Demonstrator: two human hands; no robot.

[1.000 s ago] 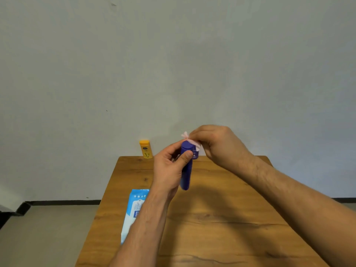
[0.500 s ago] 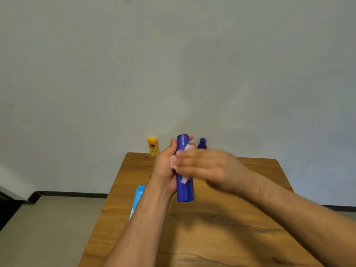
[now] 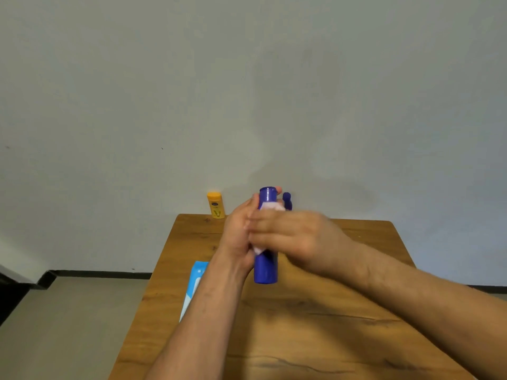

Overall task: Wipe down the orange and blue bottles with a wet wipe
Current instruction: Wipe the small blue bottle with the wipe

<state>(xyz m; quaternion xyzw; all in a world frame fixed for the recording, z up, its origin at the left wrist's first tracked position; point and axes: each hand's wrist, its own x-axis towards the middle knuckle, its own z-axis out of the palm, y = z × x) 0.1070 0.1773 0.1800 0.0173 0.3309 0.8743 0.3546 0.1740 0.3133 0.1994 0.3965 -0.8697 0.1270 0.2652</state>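
Nearest you, left of the tall blue plastic bottle [image 3: 265,270], a blue-and-white wipes pack [image 3: 193,286] lies on the brown wooden tabletop [image 3: 301,325], partly hidden by your forearm. Your left hand [image 3: 237,231] grips that bottle upright above the tabletop. Your blurred right hand [image 3: 290,237] wraps the pale wet wipe [image 3: 270,207] round its upper body. Beyond it, far left, the small orange plastic bottle [image 3: 216,205] stands unheld, apparently awaiting its wipe.
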